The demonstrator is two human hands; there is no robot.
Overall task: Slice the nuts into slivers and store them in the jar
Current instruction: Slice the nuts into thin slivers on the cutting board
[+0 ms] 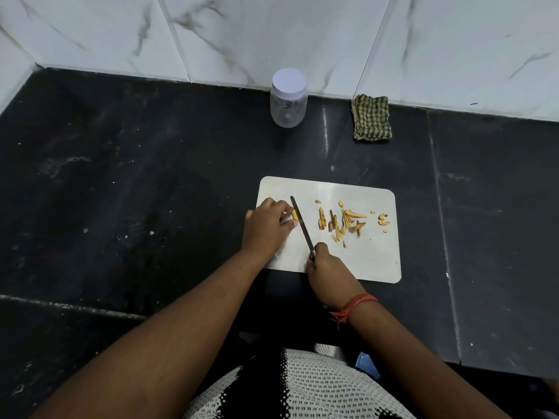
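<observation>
A white cutting board (363, 261) lies on the black counter. My left hand (266, 228) pinches a small yellow nut (294, 213) at the board's left end. My right hand (328, 270) grips the handle of a knife (301, 223), whose blade lies against the nut's right side. Several tan nut slivers (343, 222) are scattered across the middle and right of the board. A clear plastic jar (289, 107) with a white lid on it stands near the back wall, apart from the board.
A folded green checked cloth (371, 118) lies to the right of the jar by the white marble wall (272, 31). The black counter (136, 192) stretches left and right of the board. An orange thread band (354, 306) circles my right wrist.
</observation>
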